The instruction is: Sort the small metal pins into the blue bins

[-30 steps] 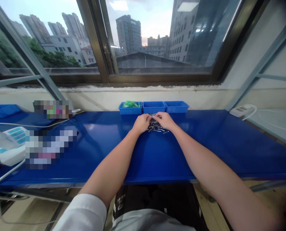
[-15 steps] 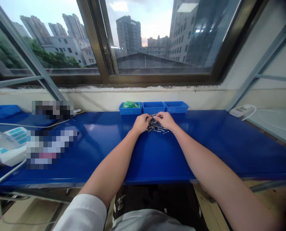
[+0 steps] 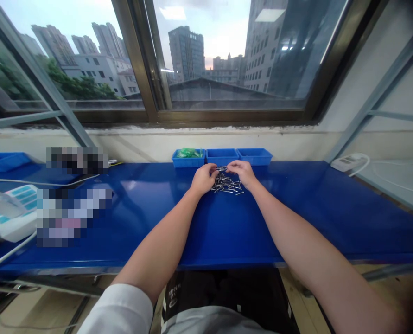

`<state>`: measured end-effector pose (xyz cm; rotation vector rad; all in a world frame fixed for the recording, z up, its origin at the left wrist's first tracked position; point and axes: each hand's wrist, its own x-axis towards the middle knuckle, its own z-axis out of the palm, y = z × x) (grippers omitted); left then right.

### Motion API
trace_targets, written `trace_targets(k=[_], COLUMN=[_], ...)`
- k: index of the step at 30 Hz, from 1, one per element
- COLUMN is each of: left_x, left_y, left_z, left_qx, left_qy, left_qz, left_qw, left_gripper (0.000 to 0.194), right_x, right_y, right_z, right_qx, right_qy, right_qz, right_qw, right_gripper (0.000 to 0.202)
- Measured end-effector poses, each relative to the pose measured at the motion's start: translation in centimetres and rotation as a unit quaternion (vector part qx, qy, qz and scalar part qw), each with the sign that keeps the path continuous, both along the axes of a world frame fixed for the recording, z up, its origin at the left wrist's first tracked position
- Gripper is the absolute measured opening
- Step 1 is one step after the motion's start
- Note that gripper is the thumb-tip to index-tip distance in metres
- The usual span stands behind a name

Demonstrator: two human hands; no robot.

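A loose pile of thin, shiny metal screws or nails (image 3: 227, 185) lies on the blue table, in front of the small bins. My left hand (image 3: 204, 179) is at the pile's left edge, its fingers curled in and the thumb near the index finger. Over the right side of the pile, my right hand (image 3: 244, 173) has thumb and fingertips pinched together, pointing left. Some metal pieces show between the fingertips of both hands. What each pinch holds is too small to make out.
Three blue bins stand against the wall: the left bin (image 3: 188, 162) holds green plastic packets, beside a middle bin (image 3: 222, 155) and a right bin (image 3: 255, 156). A white device (image 3: 15, 213) with cables sits left. A white power strip (image 3: 348, 161) lies far right.
My right hand has shifted slightly to the right, away from my left hand, and its fingers have straightened. More of the metal pieces show between the hands. My left hand has barely moved.
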<state>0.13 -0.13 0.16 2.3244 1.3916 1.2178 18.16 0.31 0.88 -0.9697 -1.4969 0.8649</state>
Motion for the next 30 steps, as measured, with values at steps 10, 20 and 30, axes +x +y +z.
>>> trace_targets(k=[10,20,30], left_x=[-0.4,-0.4,-0.4], left_y=[0.5,0.2,0.4], left_z=[-0.4,-0.3,-0.5], left_qx=[-0.006,0.002,-0.056], left_qy=[0.045,0.053,0.098], left_qz=[0.067,0.064,0.09], left_qw=[0.997,0.997,0.989], left_gripper=[0.026,0.024,0.036], right_x=[1.4,3.0,2.1], right_y=[0.4,1.8,1.9], right_z=[-0.6,-1.5,-1.7], right_qx=[0.145,0.057,0.081], right_qy=[-0.246,-0.315,-0.369], right_qz=[-0.283,-0.349,-0.23], right_qw=[0.916,0.881,0.897], right_gripper=[0.027,0.049,0.053])
